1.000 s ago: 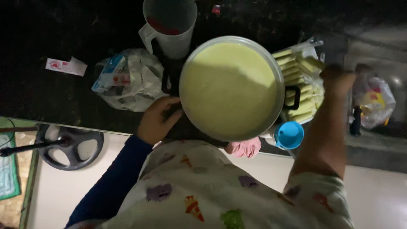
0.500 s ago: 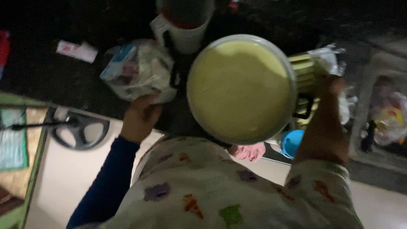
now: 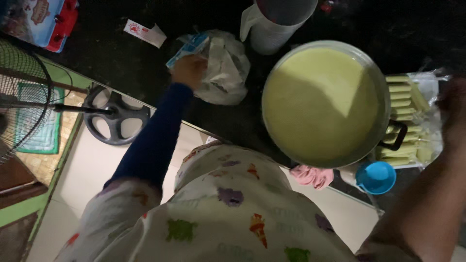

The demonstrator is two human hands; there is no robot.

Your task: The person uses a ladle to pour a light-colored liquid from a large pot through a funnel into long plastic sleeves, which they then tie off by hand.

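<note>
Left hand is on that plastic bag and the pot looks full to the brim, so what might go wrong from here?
1. The pot of pale yellow-green liquid is filled almost to its rim; a knock from either arm would likely slop it onto the dark counter.
2. The left hand grips the plastic bag right beside the jug; a tug might tip it.
3. The right hand is blurred over the tray of filled tubes, and may scatter them.

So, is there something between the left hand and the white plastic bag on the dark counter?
Nothing visible stands between them. The left hand already rests on the left edge of the white plastic bag. The big pot of pale green liquid and the white jug stand off to the right of the bag, not in the hand's way.
</note>
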